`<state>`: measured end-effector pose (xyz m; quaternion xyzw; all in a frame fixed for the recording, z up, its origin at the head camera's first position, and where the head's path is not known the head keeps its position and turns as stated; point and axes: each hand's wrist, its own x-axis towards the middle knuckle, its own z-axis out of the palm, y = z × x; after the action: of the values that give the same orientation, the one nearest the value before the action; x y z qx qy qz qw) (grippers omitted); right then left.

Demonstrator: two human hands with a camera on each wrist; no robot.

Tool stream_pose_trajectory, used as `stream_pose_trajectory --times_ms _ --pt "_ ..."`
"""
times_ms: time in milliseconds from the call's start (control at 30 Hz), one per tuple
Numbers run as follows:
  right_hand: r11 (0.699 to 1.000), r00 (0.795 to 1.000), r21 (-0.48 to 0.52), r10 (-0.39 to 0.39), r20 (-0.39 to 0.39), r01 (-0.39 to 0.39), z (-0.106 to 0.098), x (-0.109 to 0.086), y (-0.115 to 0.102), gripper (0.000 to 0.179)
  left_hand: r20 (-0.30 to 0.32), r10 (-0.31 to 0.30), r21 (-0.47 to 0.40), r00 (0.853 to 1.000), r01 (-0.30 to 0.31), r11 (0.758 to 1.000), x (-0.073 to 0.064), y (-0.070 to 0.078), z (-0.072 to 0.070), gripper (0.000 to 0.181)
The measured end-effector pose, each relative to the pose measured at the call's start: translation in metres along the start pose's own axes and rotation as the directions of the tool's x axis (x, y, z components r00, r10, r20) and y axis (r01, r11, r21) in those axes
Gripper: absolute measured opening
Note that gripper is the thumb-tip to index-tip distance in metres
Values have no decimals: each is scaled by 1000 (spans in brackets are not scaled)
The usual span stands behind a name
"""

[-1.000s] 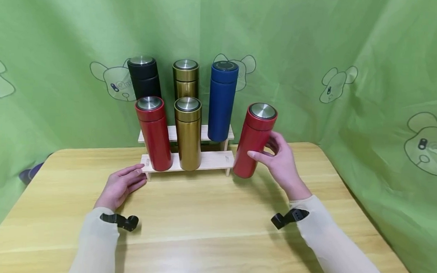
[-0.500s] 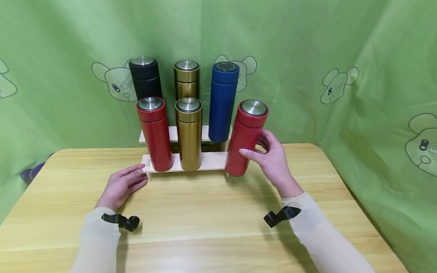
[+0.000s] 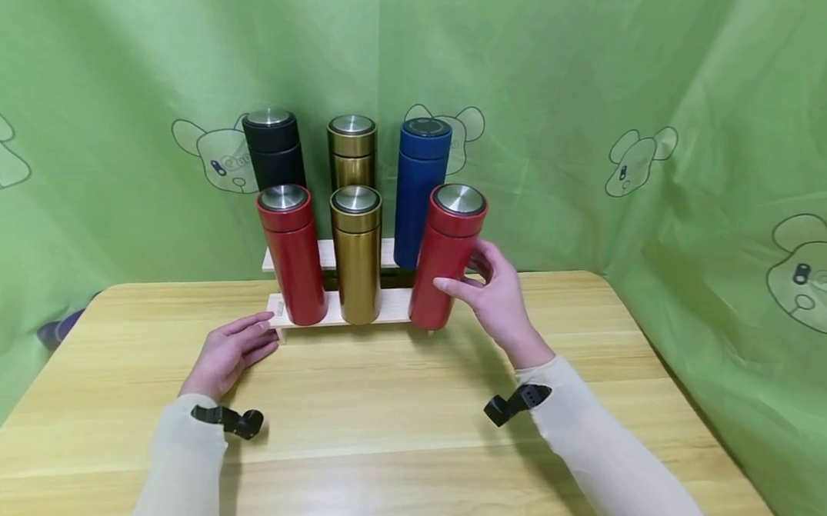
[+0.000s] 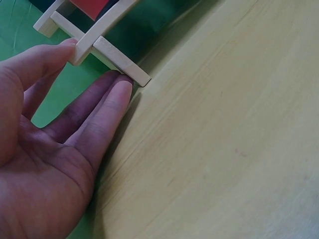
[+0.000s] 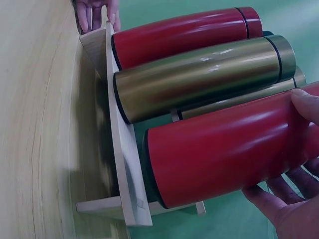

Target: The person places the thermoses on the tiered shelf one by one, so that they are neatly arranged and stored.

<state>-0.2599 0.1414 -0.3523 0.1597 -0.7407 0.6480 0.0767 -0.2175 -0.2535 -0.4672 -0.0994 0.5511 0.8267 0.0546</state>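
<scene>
My right hand (image 3: pixel 498 300) grips a red thermos bottle (image 3: pixel 444 263), thumb on the near side and fingers behind. The bottle leans slightly, its base right at the right end of the front shelf of a two-tier wooden rack (image 3: pixel 398 303). In the right wrist view the base of this red thermos bottle (image 5: pixel 214 154) overlaps the shelf board (image 5: pixel 127 169). My left hand (image 3: pixel 232 354) touches the rack's left end with fairly straight fingers, at the shelf corner and leg (image 4: pixel 122 60). Another red thermos (image 3: pixel 294 264) and a gold thermos (image 3: pixel 356 263) stand on the front shelf.
On the rear shelf (image 3: pixel 327 253) stand a black thermos (image 3: pixel 274 152), a second gold one (image 3: pixel 352 151) and a blue one (image 3: pixel 416 196), partly hidden by the front row. Green cloth (image 3: pixel 545 102) hangs behind and beside the wooden table (image 3: pixel 365 410).
My right hand has carried the red thermos leftward, from beside the rack to over the front shelf's right end, now partly covering the blue one. The left hand has stayed in place.
</scene>
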Motion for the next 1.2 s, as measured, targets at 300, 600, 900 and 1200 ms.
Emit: stream_pose_trajectory --times_ms 300,600,900,1200 --pt "1000 1000 -17 -8 6 8 14 8 3 74 5 10 7 1000 -10 1000 0 0 0 25" --pt "999 1000 -36 14 8 -13 22 17 13 75 8 7 26 1000 -7 1000 -3 1 1 31" --pt "998 999 -50 32 0 -32 27 20 20 75 4 1 24 1000 -1 1000 -1 1 1 30" --pt "998 999 -46 41 8 -40 30 21 23 75 3 1 17 1000 -1 1000 1 -1 -1 29"
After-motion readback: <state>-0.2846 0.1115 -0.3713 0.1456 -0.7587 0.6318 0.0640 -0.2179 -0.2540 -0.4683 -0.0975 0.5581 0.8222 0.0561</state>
